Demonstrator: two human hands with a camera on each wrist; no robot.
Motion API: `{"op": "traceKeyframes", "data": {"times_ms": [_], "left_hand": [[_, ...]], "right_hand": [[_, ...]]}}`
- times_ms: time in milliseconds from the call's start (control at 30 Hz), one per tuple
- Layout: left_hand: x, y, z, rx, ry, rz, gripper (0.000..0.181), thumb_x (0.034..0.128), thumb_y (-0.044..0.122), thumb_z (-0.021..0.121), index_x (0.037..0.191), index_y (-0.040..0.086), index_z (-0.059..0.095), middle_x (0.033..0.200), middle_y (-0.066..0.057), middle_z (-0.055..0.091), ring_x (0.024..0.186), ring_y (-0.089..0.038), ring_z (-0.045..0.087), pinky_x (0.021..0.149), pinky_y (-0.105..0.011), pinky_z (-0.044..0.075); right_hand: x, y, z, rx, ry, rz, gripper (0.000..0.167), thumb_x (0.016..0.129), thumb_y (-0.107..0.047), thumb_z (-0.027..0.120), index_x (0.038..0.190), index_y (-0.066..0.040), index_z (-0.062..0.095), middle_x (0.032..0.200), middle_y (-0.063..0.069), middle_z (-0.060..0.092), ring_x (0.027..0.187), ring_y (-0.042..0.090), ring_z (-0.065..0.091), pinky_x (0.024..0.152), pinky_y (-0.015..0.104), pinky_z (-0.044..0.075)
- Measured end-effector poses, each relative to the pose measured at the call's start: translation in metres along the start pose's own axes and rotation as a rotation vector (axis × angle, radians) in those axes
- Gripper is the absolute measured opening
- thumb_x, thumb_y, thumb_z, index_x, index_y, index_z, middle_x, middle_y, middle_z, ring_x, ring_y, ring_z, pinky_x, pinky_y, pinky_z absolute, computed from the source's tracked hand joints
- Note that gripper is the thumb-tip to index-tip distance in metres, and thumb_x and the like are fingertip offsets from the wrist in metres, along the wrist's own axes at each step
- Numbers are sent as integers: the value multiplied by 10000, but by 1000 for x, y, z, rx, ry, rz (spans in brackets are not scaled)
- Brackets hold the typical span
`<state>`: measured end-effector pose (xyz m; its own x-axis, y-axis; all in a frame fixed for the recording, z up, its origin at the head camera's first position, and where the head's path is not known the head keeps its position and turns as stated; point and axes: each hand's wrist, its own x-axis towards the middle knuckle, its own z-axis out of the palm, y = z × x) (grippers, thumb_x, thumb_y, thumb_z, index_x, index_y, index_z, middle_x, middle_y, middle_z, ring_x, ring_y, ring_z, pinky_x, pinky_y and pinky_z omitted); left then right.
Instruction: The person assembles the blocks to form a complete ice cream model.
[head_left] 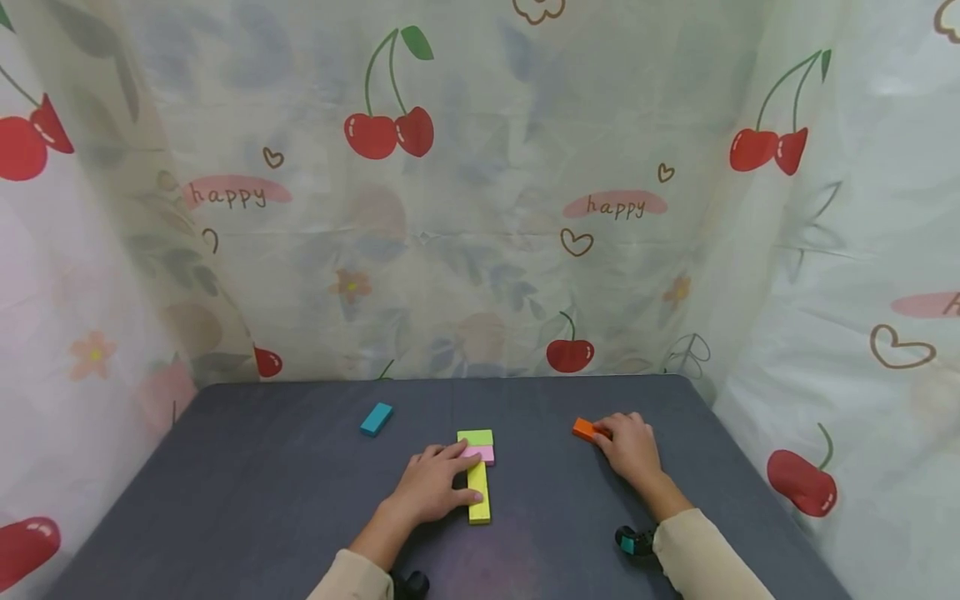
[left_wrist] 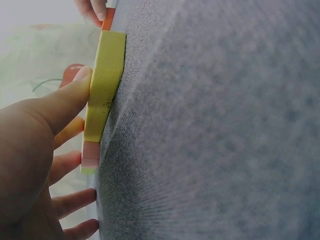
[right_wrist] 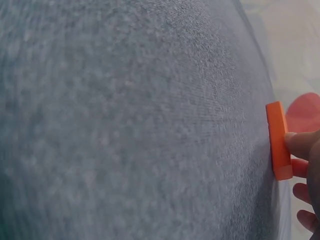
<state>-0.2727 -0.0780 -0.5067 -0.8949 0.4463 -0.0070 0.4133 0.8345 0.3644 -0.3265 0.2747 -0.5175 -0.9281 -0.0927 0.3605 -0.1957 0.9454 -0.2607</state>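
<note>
Tabletop (head_left: 285,483), dark grey, rounded at the far corners, carrying five blocks. Yellow block (head_left: 478,481), long, lying lengthwise between near and far edges, about midway between the left and right edges. Pink block (head_left: 488,452), set at the yellow block's far end. Green block (head_left: 480,437), adjoining the pink on the side toward the far edge, both laid crosswise. Left hand (head_left: 431,487), fingers extended and spread, thumb separated from the forefinger: thumb touching the yellow block, forefinger tip reaching the pink one, the hand coming in from the left of the row; a touch rather than a closed grasp. Orange block (head_left: 582,429), near the far edge, toward the far right corner, well apart from the row. Right hand (head_left: 630,446), pinching the orange block between thumb and finger, the gap closed to the block's width; remaining fingers bent. Blue block (head_left: 377,419), lying askew near the far edge, toward the far left corner, well apart from both hands. Sleeves, beige (head_left: 708,554), on both arms. Wrist device, black with a teal patch (head_left: 636,542), at the right cuff. Curtain, pale (head_left: 480,200), beyond the far edge and at both sides, printed with cherries, hearts, flowers and "happy".
</note>
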Motion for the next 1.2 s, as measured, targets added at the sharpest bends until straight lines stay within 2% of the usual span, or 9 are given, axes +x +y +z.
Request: {"op": "traceKeyframes", "data": {"times_ms": [233, 500, 800, 1200], "left_hand": [[0, 0, 1, 0, 6, -3, 655, 854, 572, 652, 1430, 289, 519, 1525, -17, 382, 1302, -336, 390, 1006, -574, 319], [0, 0, 0, 3, 3, -4, 643, 860, 563, 652, 1428, 293, 520, 1525, -15, 382, 1303, -334, 389, 1005, -574, 317], [0, -1, 2, 10, 1, -11, 650, 857, 581, 644, 1429, 299, 519, 1525, -11, 382, 1303, -332, 389, 1007, -571, 318], [0, 0, 3, 9, -1, -18, 641, 863, 582, 637, 1429, 306, 517, 1526, -3, 380, 1294, -326, 392, 1008, -570, 317]], "right_hand": [[3, -13, 6, 24, 4, -3, 201, 875, -200, 744, 1035, -83, 771, 994, 95, 686, 877, 294, 524, 737, 457, 395], [6, -38, 19, 89, 13, -14, 215, 878, -178, 737, 1067, -78, 764, 1030, 87, 676, 902, 289, 528, 744, 442, 394], [8, -66, 28, 140, -46, -70, 254, 903, -162, 706, 1150, -112, 740, 1097, 52, 674, 962, 282, 530, 813, 468, 413], [11, -90, 37, 156, -67, -86, 256, 885, -180, 729, 1134, -125, 750, 1073, 22, 684, 942, 245, 534, 810, 446, 417]]}}
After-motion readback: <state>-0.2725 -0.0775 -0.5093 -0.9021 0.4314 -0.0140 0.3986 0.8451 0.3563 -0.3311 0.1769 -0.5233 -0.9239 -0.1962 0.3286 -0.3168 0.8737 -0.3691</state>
